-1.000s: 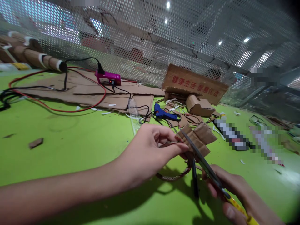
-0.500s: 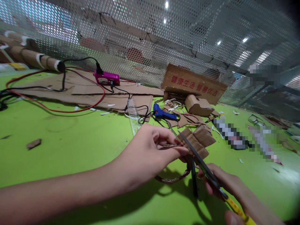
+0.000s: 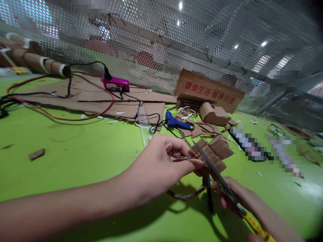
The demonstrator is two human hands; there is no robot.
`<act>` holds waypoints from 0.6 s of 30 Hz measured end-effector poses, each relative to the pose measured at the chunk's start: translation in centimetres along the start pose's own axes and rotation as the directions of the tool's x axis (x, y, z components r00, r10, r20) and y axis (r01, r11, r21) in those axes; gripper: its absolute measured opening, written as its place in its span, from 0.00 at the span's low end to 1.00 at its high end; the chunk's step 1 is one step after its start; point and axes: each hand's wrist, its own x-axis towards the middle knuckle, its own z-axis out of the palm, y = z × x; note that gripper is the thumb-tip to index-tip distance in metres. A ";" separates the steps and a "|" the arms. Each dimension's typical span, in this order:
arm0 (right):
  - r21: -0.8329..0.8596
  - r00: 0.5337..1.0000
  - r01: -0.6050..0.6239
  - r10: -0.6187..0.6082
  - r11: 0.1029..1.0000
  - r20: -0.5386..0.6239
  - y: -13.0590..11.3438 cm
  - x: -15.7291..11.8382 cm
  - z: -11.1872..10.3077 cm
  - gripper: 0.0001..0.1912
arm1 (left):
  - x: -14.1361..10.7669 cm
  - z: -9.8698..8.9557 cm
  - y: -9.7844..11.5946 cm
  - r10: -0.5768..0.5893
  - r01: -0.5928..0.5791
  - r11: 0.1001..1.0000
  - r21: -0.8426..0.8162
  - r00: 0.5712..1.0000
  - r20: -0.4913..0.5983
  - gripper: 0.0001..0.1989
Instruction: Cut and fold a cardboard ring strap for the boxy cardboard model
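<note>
In the middle of the head view, my left hand (image 3: 166,161) pinches a piece of brown cardboard (image 3: 212,153) between thumb and fingers. A narrow curved cardboard strip (image 3: 185,196) hangs below these fingers; whether it joins the larger piece is unclear. At the lower right, my right hand (image 3: 242,195) is closed on a pair of scissors (image 3: 224,186) with a yellow handle. Their blades are apart, one crossing in front of the cardboard close to my left fingertips, the other pointing down. The picture's bottom edge cuts off part of the handle.
Behind my hands lie a blue glue gun (image 3: 176,121), a clear ruler (image 3: 144,126) and cardboard scraps (image 3: 199,129). A purple power socket (image 3: 115,84) with cables rests on flat cardboard (image 3: 96,106). Glasses (image 3: 276,129) lie at right. Perforated metal mesh (image 3: 141,40) borders the green table (image 3: 75,168).
</note>
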 end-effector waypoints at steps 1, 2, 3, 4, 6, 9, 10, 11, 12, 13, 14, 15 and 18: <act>0.021 0.999 -0.030 0.029 0.999 0.024 -0.4 0.4 0.1 0.32 | 0.0 0.0 0.0 0.003 -0.003 1.000 -0.006 1.000 0.004 0.12; 0.039 0.997 -0.062 0.061 0.997 0.041 -0.7 0.8 0.2 0.30 | 0.0 0.0 0.0 0.008 -0.008 1.000 -0.014 1.000 0.005 0.11; 0.051 0.995 -0.095 0.093 0.994 0.047 -0.9 1.2 0.2 0.27 | 0.0 0.0 0.0 0.016 -0.015 1.000 -0.019 1.000 0.003 0.11; 0.060 0.991 -0.126 0.123 0.990 0.045 -0.9 1.4 0.3 0.25 | 0.0 0.0 -0.1 0.023 -0.023 1.000 -0.019 1.000 0.003 0.10; 0.092 0.985 -0.171 0.167 0.981 0.054 -0.9 1.6 0.3 0.22 | -0.1 0.0 -0.1 0.021 -0.021 1.000 -0.010 1.000 0.002 0.10; 0.138 0.986 -0.160 0.151 0.977 0.078 -0.9 1.4 0.0 0.21 | -0.2 0.1 -0.1 -0.001 0.001 1.000 -0.023 1.000 0.014 0.11; 0.146 0.989 -0.136 0.125 0.980 0.085 -1.0 1.2 -0.1 0.22 | -0.2 0.1 -0.1 -0.009 0.010 0.999 -0.035 1.000 0.014 0.12; 0.149 0.991 -0.114 0.101 0.982 0.092 -1.2 1.1 -0.2 0.25 | -0.3 0.1 0.0 -0.016 0.017 0.999 -0.042 1.000 0.014 0.12; 0.145 0.992 -0.099 0.085 0.984 0.097 -1.3 1.1 -0.3 0.27 | -0.3 0.1 0.0 -0.023 0.023 0.999 -0.043 1.000 0.014 0.12; 0.137 0.992 -0.090 0.077 0.986 0.102 -1.4 1.0 -0.4 0.28 | -0.3 0.1 0.1 -0.027 0.028 0.999 -0.038 1.000 0.015 0.12; 0.126 0.992 -0.090 0.078 0.988 0.103 -1.4 1.0 -0.4 0.27 | -0.3 0.1 0.2 -0.032 0.032 0.999 -0.030 0.999 0.017 0.13; 0.113 0.991 -0.098 0.087 0.989 0.098 -1.4 1.0 -0.4 0.25 | -0.3 0.1 0.2 -0.031 0.031 0.999 -0.028 0.999 0.018 0.13; 0.089 0.992 -0.108 0.101 0.990 0.080 -0.9 1.1 -0.3 0.20 | -0.2 0.1 0.2 -0.029 0.030 0.999 -0.024 0.999 0.015 0.12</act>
